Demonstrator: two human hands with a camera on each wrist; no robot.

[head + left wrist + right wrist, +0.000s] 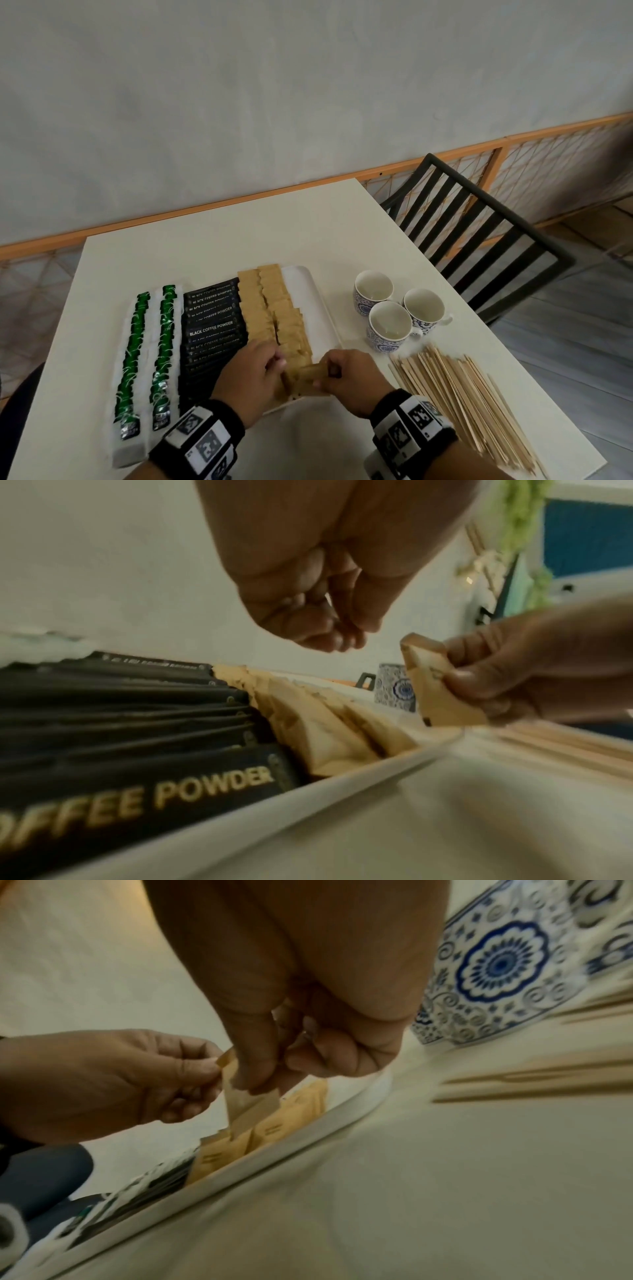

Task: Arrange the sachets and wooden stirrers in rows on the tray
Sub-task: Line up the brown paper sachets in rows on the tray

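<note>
Head view: high above the near table [219, 236] edge, facing forward and down, tray [317, 291] at 6 o'clock, cups [390, 322] toward 4 o'clock. Left wrist view: low and close beside the tray's near rim [308, 791], looking along the left hand [318, 574] at 12 o'clock. Right wrist view: equally low and close, right hand [308, 988] at 12 o'clock. All three share the brown sachets [284, 322] and both hands

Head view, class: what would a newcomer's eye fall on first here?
First, the two hands at the tray's near edge: the right hand holds brown sachets, the left hand beside them. Then the green, black and brown rows on the tray, and the loose wooden stirrers to its right.
</note>
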